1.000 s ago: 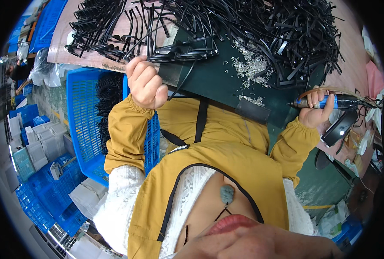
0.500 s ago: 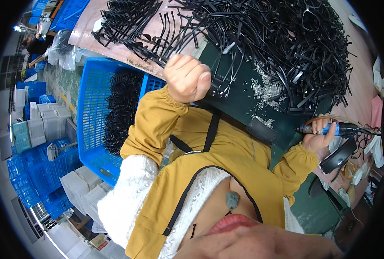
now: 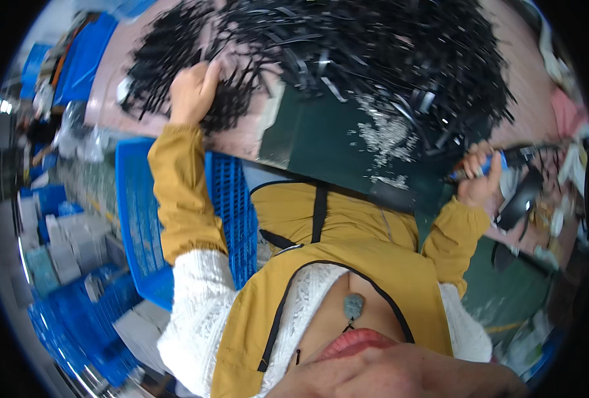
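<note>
My left hand (image 3: 193, 93) reaches in among black eyeglass frames (image 3: 155, 73) at the left of the table. Its fingers look curled closed, the thumb lying along the top; motion blur and the black parts around hide what is in them. At the right, my right hand (image 3: 478, 178) is wrapped round a blue and black electric screwdriver (image 3: 521, 155), its tip pointing left. A large heap of black eyeglass parts (image 3: 400, 50) covers the back of the table. Small silver pieces, apparently screws (image 3: 384, 136), lie scattered on the dark green mat (image 3: 321, 142).
A blue plastic basket (image 3: 132, 219) stands below the table's left edge, partly behind my left arm. Beyond it are stacked blue crates (image 3: 85, 325) and white boxes (image 3: 89, 239). A dark, shiny object (image 3: 521, 199) sits beside my right hand.
My left hand has moved left and away from me, from the table's front edge to the frames at the left. My right hand stays nearly in place, still holding the screwdriver.
</note>
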### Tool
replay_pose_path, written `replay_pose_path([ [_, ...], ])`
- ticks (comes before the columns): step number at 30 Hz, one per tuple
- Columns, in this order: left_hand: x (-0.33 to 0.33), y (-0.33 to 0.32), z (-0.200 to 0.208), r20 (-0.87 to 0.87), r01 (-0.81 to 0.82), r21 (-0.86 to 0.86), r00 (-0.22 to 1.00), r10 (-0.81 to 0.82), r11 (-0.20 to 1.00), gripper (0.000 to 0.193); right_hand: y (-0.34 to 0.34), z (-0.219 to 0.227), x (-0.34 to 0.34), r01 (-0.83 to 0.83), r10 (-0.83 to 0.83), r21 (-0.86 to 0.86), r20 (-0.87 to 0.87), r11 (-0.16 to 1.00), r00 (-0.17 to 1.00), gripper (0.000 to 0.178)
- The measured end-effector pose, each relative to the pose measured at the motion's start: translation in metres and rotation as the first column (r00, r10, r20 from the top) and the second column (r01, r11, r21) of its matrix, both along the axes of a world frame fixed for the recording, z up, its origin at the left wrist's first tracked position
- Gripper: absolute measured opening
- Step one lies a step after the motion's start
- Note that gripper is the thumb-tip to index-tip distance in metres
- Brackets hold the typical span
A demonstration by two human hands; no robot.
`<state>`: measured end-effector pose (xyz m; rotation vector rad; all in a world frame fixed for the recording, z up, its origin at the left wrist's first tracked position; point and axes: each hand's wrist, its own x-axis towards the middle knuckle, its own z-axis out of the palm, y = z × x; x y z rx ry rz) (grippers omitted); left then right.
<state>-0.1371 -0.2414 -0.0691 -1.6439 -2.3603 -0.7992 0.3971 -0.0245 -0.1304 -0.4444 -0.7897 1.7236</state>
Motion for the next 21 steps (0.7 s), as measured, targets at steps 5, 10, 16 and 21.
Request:
replay_pose_path([
  [5, 0.029, 0.015, 0.029, 0.158, 0.047, -0.254, 0.987, -0.007, 0.966, 0.043, 0.031, 0.004, 0.028, 0.169, -0.474, 0.483, 0.625, 0.859, 0.621, 0.046],
  [10, 0.066, 0.068, 0.062, -0.039, 0.132, -0.175, 0.989, -0.141, 0.976, 0.034, 0.087, -0.033, 0.028, -0.37, -0.894, 0.82, 0.44, 0.437, -0.083, 0.037],
  [16, 0.118, 0.216, 0.04, -0.131, 0.024, -0.018, 0.991, -0.026, 1.0, 0.054, 0.095, -0.051, 0.02, 0.018, -0.663, 0.663, 0.745, 0.748, 0.073, 0.045],
  [21, 0.14, 0.261, 0.02, -0.001, -0.028, -0.311, 1.0, 0.029, 0.95, 0.036, 0.086, -0.026, 0.026, 0.054, -0.59, 0.589, 0.807, 0.806, 0.015, 0.041],
])
